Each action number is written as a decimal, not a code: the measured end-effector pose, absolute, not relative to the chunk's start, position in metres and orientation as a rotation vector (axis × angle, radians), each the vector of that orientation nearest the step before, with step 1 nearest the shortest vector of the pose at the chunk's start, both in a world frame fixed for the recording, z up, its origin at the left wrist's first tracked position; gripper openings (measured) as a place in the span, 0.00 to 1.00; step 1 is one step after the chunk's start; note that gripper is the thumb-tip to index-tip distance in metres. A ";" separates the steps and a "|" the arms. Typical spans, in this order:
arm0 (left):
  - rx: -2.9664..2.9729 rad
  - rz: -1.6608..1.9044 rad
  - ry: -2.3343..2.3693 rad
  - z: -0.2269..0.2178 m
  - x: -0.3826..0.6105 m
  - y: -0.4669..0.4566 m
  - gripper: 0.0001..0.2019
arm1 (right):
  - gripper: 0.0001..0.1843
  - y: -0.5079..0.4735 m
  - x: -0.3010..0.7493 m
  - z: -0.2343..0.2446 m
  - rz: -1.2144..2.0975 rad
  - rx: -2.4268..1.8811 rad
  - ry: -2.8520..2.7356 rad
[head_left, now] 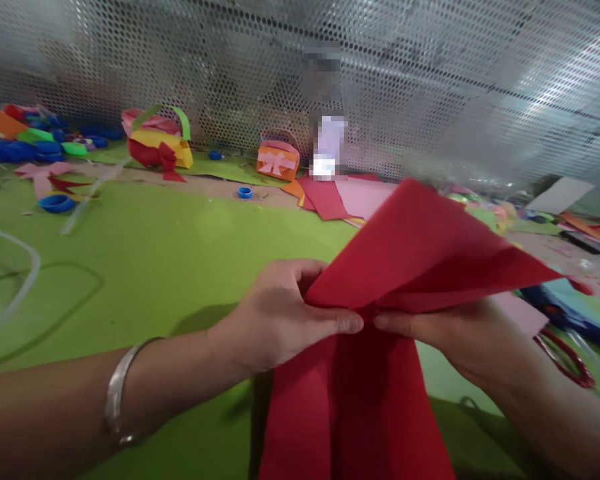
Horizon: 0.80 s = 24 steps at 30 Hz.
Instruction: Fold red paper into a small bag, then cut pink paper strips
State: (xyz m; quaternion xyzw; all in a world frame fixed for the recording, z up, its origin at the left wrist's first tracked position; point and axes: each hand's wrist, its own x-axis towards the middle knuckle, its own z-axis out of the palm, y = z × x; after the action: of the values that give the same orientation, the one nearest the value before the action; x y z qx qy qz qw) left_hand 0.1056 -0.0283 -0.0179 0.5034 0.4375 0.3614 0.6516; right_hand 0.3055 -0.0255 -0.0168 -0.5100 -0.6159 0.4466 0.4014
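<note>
Both my hands pinch a large red paper sheet (405, 253) at its gathered middle, above the green mat (155, 267). My left hand (285, 313) grips the pleated waist from the left, thumb pressed on top, a silver bangle on its wrist. My right hand (445, 333) holds the same waist from the right, partly hidden under the paper. Above the pinch the paper fans out to the right; below it, the sheet hangs toward me.
A yellow paper basket with a red bow (160, 143) and an orange paper basket (277, 160) stand at the back by a perforated metal wall. Blue bottle caps (55, 202) lie at left, loose red and pink sheets (345, 197) behind, red-handled scissors (565, 357) at right.
</note>
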 end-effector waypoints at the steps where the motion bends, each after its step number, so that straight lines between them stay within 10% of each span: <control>1: 1.154 0.855 1.037 -0.016 0.107 -0.029 0.16 | 0.19 -0.027 0.303 -0.017 1.137 -1.304 -1.622; 24: 0.821 1.082 1.204 -0.027 0.102 -0.025 0.09 | 0.04 -0.013 0.290 -0.020 1.429 -1.423 -1.799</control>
State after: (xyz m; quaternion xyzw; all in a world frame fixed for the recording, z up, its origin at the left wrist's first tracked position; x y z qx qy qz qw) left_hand 0.1022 -0.0248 -0.0270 0.3566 0.5228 0.4698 0.6155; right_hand 0.2902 -0.0132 -0.0200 -0.5140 -0.6496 0.5162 0.2177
